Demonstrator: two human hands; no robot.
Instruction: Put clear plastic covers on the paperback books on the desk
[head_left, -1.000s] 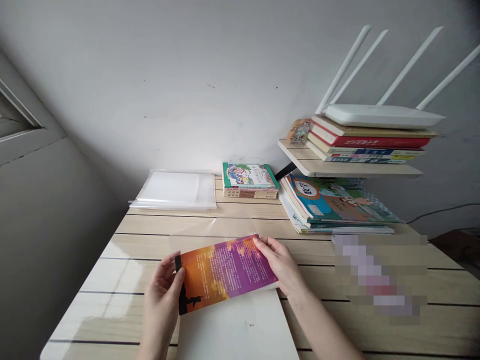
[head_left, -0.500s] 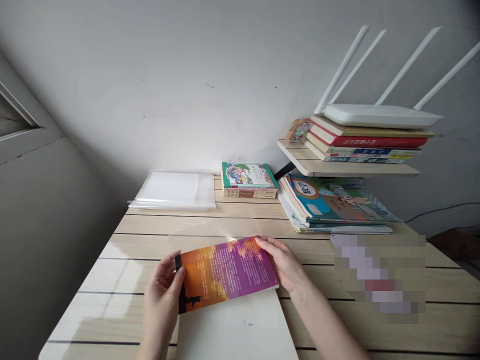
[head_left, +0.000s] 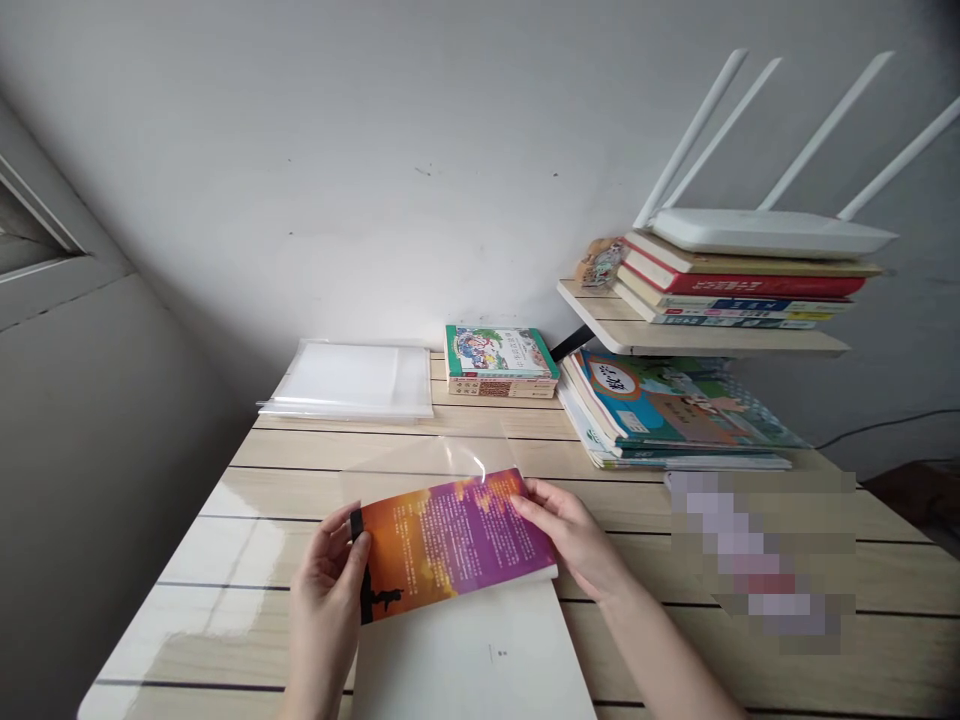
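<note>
Orange-and-purple, the glossy book cover (head_left: 450,540) tilts above the pale wooden table (head_left: 225,560), the left hand (head_left: 326,590) with its grip pinched on its left end and the right hand (head_left: 574,535) with its grip clamped on its right end, seemingly to hold it lifted off the white page (head_left: 472,655) just below it.

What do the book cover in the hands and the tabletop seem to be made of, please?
Book cover: glossy printed card or paper, judging by its thin fold and sheen. Tabletop: probably wood-look laminate, glossy; pale grain, mirrors the light.
</note>
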